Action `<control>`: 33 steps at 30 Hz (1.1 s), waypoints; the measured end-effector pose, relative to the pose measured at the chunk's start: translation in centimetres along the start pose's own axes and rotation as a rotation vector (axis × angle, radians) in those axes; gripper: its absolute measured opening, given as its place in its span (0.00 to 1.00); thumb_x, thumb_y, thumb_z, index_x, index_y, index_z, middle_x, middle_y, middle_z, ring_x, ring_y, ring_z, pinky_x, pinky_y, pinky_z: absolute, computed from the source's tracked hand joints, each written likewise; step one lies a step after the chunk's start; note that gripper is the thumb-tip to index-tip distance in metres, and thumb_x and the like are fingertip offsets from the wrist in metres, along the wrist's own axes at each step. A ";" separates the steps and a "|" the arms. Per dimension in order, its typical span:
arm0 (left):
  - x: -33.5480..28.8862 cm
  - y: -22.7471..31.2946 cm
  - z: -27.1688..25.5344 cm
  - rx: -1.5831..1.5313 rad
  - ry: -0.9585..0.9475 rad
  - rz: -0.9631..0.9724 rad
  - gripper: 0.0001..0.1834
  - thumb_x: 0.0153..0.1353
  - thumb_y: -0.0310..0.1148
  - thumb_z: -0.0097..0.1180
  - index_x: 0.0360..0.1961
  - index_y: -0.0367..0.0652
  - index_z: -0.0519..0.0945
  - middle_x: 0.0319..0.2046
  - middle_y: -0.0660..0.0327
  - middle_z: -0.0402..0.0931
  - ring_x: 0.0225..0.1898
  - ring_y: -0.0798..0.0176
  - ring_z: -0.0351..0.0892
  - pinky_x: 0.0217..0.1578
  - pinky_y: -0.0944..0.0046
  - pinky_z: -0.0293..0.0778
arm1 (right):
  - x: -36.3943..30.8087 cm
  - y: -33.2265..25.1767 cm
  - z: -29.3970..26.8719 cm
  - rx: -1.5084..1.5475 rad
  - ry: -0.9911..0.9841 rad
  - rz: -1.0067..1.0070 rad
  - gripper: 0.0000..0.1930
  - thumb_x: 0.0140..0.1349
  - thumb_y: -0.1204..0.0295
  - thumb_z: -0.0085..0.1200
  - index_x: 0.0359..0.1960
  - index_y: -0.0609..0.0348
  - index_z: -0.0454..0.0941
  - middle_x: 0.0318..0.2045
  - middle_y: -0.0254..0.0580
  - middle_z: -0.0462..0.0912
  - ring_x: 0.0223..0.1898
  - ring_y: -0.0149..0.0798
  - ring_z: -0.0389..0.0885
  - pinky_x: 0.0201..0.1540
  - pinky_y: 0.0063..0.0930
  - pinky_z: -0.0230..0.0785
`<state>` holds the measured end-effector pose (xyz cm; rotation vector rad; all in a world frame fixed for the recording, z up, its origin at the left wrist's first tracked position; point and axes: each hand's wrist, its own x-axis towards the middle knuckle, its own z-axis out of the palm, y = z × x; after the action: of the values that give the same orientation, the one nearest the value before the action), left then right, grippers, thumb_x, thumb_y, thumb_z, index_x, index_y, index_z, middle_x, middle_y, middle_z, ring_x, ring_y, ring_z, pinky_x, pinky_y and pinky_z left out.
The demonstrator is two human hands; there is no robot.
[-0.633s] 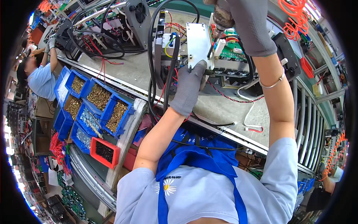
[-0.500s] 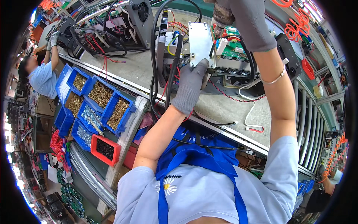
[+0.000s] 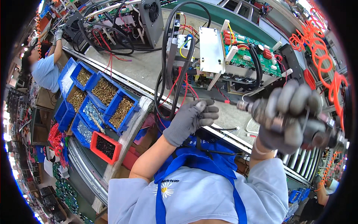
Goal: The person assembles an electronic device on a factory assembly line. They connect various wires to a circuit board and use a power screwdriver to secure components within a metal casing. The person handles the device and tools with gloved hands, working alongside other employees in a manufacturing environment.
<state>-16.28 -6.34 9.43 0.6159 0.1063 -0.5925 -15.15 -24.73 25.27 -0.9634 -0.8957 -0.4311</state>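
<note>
My right hand (image 3: 292,112), in a grey glove, is wrapped round a power screwdriver (image 3: 274,121), smeared by motion. Its thin bit (image 3: 229,101) points left. At the bit's tip is my gloved left hand (image 3: 192,121), thumb and fingers curled together; whatever they may hold is too small to make out. Beyond both hands stands an open electrical unit with a flat silver metal plate (image 3: 212,50) fixed on it. A green circuit board (image 3: 253,59) with red and white parts sits to the plate's right. Thick black cables (image 3: 175,71) loop along its left side.
Blue bins (image 3: 102,91) of brass and silver fasteners stand left, with a red bin (image 3: 105,147) of black screws in front. Another open unit (image 3: 123,30) lies at the far left of the bench. An orange coiled hose (image 3: 317,48) hangs right. A co-worker (image 3: 44,72) works far left.
My right hand has brought the screwdriver down from the plate toward the right front. My left hand has let go of the plate's near edge and come nearer, to the bit.
</note>
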 end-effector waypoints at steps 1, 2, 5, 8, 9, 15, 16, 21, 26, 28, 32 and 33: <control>-0.2 -0.1 -0.2 0.038 0.011 -0.045 0.23 0.70 0.38 0.48 0.57 0.30 0.67 0.40 0.52 0.78 0.34 0.64 0.83 0.31 0.72 0.83 | -1.0 -0.2 -0.3 0.002 -0.033 -0.049 0.26 0.49 0.78 0.53 0.54 0.57 0.68 0.26 0.32 0.60 0.25 0.28 0.61 0.19 0.19 0.64; -0.2 -0.5 -0.2 0.062 0.042 -0.072 0.25 0.69 0.43 0.49 0.56 0.32 0.69 0.31 0.61 0.76 0.22 0.73 0.75 0.19 0.77 0.73 | -2.2 -0.4 -0.2 0.003 -0.023 -0.083 0.28 0.49 0.80 0.54 0.56 0.56 0.68 0.26 0.33 0.61 0.26 0.29 0.62 0.19 0.19 0.66; -0.9 -1.1 -1.5 0.154 -0.019 0.031 0.22 0.69 0.45 0.49 0.52 0.35 0.73 0.33 0.62 0.76 0.27 0.75 0.75 0.23 0.78 0.71 | -4.8 -0.3 0.0 -0.033 0.158 -0.156 0.31 0.52 0.78 0.61 0.59 0.56 0.66 0.28 0.35 0.65 0.27 0.29 0.67 0.19 0.19 0.73; -1.4 -1.0 -0.2 0.154 0.045 0.046 0.25 0.69 0.42 0.50 0.57 0.33 0.68 0.34 0.62 0.75 0.30 0.75 0.73 0.24 0.78 0.68 | -5.5 -0.3 -0.5 -0.068 0.165 -0.189 0.33 0.51 0.72 0.68 0.59 0.57 0.66 0.30 0.35 0.67 0.30 0.30 0.69 0.22 0.20 0.76; -1.5 -0.9 0.4 0.153 0.062 0.034 0.27 0.69 0.42 0.50 0.59 0.31 0.66 0.34 0.62 0.74 0.30 0.76 0.72 0.24 0.78 0.68 | -5.8 -0.5 -0.6 -0.074 0.182 -0.170 0.34 0.51 0.71 0.69 0.59 0.57 0.66 0.30 0.35 0.67 0.31 0.30 0.69 0.22 0.20 0.76; -2.5 -0.9 0.1 -0.003 0.029 0.058 0.20 0.68 0.42 0.52 0.51 0.36 0.73 0.35 0.61 0.75 0.30 0.77 0.71 0.26 0.79 0.68 | -6.2 -0.8 -0.1 0.011 0.180 -0.067 0.32 0.52 0.72 0.68 0.59 0.54 0.68 0.32 0.36 0.69 0.31 0.31 0.71 0.23 0.20 0.79; -2.5 -0.9 0.3 -0.012 0.016 0.057 0.20 0.67 0.43 0.53 0.50 0.36 0.73 0.35 0.61 0.75 0.29 0.77 0.71 0.26 0.80 0.68 | -6.3 -0.8 0.1 0.010 0.201 -0.064 0.31 0.52 0.73 0.67 0.59 0.54 0.68 0.32 0.36 0.69 0.31 0.31 0.71 0.23 0.20 0.79; -2.7 -0.7 0.8 -0.126 -0.088 0.051 0.21 0.67 0.45 0.53 0.49 0.36 0.73 0.35 0.62 0.74 0.29 0.77 0.71 0.24 0.80 0.67 | -6.3 -0.6 0.3 0.047 0.222 -0.111 0.30 0.53 0.78 0.63 0.60 0.57 0.66 0.30 0.36 0.68 0.29 0.30 0.69 0.22 0.21 0.77; -2.8 0.2 2.6 -0.127 0.032 0.062 0.21 0.68 0.43 0.51 0.51 0.35 0.71 0.34 0.63 0.72 0.29 0.76 0.71 0.24 0.80 0.67 | -5.9 -0.5 -0.7 0.125 0.208 -0.114 0.27 0.53 0.83 0.58 0.56 0.57 0.67 0.26 0.34 0.64 0.25 0.30 0.66 0.22 0.23 0.76; -2.6 0.2 2.3 -0.172 0.034 0.055 0.22 0.69 0.42 0.50 0.53 0.35 0.69 0.34 0.64 0.71 0.30 0.76 0.71 0.25 0.80 0.67 | -5.1 -0.3 -1.0 0.136 0.204 -0.104 0.24 0.51 0.84 0.59 0.51 0.57 0.67 0.24 0.35 0.65 0.23 0.30 0.67 0.22 0.26 0.77; -0.8 0.2 1.6 -0.098 0.047 0.028 0.23 0.68 0.42 0.52 0.56 0.35 0.69 0.37 0.63 0.73 0.32 0.75 0.74 0.27 0.77 0.70 | -4.2 1.1 -2.8 0.158 0.154 -0.109 0.22 0.51 0.86 0.60 0.46 0.58 0.65 0.23 0.38 0.67 0.21 0.32 0.69 0.23 0.30 0.78; -0.3 0.2 1.3 -0.061 0.078 0.025 0.25 0.67 0.41 0.53 0.57 0.35 0.68 0.39 0.62 0.74 0.34 0.74 0.75 0.27 0.76 0.71 | -4.1 1.4 -3.3 0.134 0.172 -0.077 0.21 0.52 0.85 0.60 0.45 0.58 0.65 0.24 0.39 0.67 0.22 0.32 0.70 0.23 0.31 0.79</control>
<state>-16.55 -6.82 10.70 0.5804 0.1890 -0.5389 -15.11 -27.05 20.33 -0.7594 -0.7971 -0.5054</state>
